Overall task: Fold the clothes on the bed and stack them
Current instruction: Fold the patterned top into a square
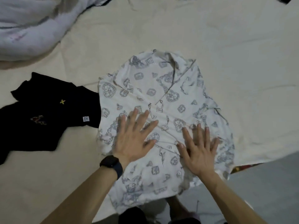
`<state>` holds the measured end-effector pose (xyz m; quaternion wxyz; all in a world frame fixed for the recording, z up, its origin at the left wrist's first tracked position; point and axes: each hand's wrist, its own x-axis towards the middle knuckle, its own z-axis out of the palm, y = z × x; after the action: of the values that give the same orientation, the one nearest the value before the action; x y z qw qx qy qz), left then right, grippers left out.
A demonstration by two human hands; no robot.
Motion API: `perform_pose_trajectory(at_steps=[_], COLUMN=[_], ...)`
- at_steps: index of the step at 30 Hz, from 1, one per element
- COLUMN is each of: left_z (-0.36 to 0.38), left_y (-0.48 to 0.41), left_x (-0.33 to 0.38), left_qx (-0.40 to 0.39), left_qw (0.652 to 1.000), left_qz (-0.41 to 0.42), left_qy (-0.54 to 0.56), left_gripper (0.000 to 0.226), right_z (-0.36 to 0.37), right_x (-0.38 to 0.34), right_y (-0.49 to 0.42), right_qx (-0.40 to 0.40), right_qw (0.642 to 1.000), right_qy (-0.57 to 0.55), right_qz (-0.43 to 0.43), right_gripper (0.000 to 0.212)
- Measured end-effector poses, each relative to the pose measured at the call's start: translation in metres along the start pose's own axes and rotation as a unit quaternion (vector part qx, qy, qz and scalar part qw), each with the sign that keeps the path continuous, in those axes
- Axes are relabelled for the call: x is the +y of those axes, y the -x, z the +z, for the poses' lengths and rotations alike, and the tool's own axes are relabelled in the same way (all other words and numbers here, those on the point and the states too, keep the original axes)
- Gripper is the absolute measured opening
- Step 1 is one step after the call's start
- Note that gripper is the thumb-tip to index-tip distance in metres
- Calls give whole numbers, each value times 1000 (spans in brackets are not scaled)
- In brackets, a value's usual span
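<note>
A white garment with a grey-blue print lies spread on the cream bed sheet, its lower end hanging over the near edge of the bed. My left hand, with a dark watch on its wrist, presses flat on the cloth with fingers spread. To its right, my right hand lies flat on the same garment, fingers straight. A black garment with a small yellow star lies crumpled to the left, touching the white one's edge.
A pale lavender blanket or garment is heaped at the far left corner. The grey floor shows at the lower right past the bed's edge. A dark object sits at the top right corner.
</note>
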<state>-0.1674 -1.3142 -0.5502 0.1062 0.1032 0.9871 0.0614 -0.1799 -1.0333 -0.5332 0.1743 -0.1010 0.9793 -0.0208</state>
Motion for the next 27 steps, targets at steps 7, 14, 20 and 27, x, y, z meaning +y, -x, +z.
perform_pose_trajectory(at_steps=[7, 14, 20, 27], left_z=[22, 26, 53, 75], left_y=[39, 153, 225, 244], left_x=[41, 103, 125, 136], left_qx=[-89, 172, 91, 10], left_qw=[992, 791, 592, 522], left_qz=[-89, -538, -630, -620], left_qy=[-6, 235, 494, 585], left_gripper=[71, 79, 69, 25], right_z=[13, 18, 36, 56], right_x=[48, 131, 185, 193], right_y=[11, 65, 76, 92], right_qx=[-21, 19, -158, -200], right_qw=[1000, 889, 820, 765], right_qy=[-16, -371, -472, -548], right_qz=[4, 269, 283, 271], right_gripper=[88, 118, 50, 31])
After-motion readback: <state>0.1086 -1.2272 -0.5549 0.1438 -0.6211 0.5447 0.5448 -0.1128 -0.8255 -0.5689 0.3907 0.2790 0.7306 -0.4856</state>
